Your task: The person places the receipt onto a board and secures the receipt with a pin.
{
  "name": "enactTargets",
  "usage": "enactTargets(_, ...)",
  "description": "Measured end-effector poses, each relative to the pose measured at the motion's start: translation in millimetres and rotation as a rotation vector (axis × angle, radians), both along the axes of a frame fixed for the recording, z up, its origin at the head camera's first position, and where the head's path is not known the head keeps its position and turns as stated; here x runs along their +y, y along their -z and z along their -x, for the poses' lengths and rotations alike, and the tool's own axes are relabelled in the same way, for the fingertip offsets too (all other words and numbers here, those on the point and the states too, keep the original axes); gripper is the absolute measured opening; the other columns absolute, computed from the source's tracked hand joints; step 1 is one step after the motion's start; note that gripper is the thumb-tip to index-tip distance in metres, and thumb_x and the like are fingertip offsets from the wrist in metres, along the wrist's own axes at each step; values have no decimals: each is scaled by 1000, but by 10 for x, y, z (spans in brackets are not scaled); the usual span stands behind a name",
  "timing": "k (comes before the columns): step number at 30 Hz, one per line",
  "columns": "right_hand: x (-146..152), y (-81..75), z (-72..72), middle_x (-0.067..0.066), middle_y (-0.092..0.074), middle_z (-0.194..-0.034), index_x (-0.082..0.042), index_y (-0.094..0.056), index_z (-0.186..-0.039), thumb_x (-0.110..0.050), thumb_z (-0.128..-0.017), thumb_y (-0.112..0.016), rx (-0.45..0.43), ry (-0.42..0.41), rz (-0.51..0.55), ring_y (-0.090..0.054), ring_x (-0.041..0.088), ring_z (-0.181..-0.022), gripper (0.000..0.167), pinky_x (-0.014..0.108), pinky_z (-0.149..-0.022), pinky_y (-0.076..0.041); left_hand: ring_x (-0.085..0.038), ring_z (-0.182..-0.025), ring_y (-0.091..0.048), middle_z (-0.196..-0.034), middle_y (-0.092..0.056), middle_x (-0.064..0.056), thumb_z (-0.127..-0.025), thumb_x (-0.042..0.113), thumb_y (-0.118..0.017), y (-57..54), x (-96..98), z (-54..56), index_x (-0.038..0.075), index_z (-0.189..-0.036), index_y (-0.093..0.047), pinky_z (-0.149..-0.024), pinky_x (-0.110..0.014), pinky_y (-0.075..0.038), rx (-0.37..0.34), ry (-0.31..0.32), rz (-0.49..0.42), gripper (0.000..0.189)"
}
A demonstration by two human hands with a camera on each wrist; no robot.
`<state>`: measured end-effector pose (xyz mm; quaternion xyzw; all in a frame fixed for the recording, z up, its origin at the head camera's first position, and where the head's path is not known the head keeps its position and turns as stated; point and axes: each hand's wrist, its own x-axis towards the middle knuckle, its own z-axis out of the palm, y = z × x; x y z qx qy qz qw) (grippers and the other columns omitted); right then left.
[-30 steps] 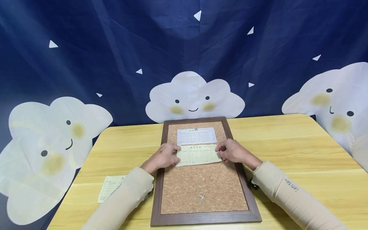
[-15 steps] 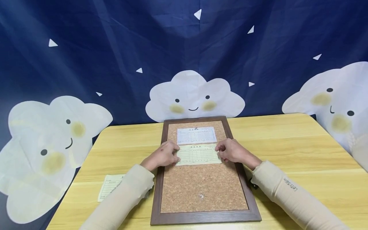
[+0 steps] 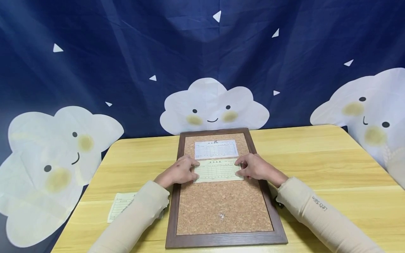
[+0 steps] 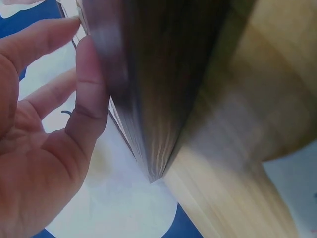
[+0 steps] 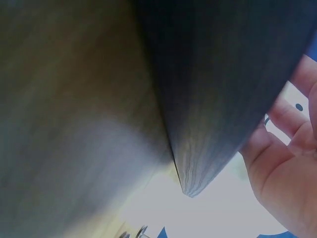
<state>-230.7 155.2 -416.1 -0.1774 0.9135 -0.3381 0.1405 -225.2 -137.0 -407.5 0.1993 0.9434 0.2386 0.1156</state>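
Observation:
A pale yellow printed form (image 3: 218, 170) lies on the cork board (image 3: 224, 200), just below a white printed form (image 3: 216, 149). At its left edge, my left hand (image 3: 179, 171) touches the yellow form with thumb and forefinger spread apart. My right hand (image 3: 255, 166) does likewise at the right edge, thumb below and forefinger above. In the left wrist view, the dark wooden frame (image 4: 158, 89) hides where the fingertips meet the paper. The frame also hides the fingertips of my right hand (image 5: 292, 178) in the right wrist view.
On the table (image 3: 319, 165), left of the board, lies another yellowish form (image 3: 121, 206), partly under my left sleeve. A small silvery cluster (image 3: 222, 216) sits low on the cork. A dark mark or fastener shows at the white form's top. Behind hangs a blue cloud-patterned cloth (image 3: 190, 42).
My right thumb and forefinger have spread apart and moved slightly inward onto the yellow form's right edge. The form's lower edge lies flatter than a second ago. My left hand has barely moved.

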Motion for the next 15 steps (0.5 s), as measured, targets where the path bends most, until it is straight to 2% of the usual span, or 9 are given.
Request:
enactTargets(6, -16, -2, -4, 3, -59, -73, 3, -68, -118, -5, -85, -79, 4, -2, -17, -59, 14, -51, 36, 27, -49, -47, -22, -104, -49, -118, -56, -11, -80, 20, -86, 1, 12, -2, -1, -127, -66, -94, -39, -45, -3, -17, 13, 55)
enactTargets(11, -20, -4, -7, 3, -59, -73, 3, -67, -119, -5, -85, -78, -1, -5, -19, -59, 14, -51, 37, 26, -48, -47, -23, -111, -49, -124, -55, -11, -81, 21, -85, 4, 2, -6, 0, -128, -65, -97, -39, -44, -14, -22, 17, 55)
enactTargets(15, -13, 4, -3, 3, -59, -72, 4, -67, -119, -4, -86, -78, 1, -5, -17, -59, 14, -51, 36, 27, -48, -46, -23, -110, -48, -125, -54, -11, -83, 21, -84, 15, -7, -12, 0, -128, -65, -95, -39, -44, -14, -17, 13, 54)
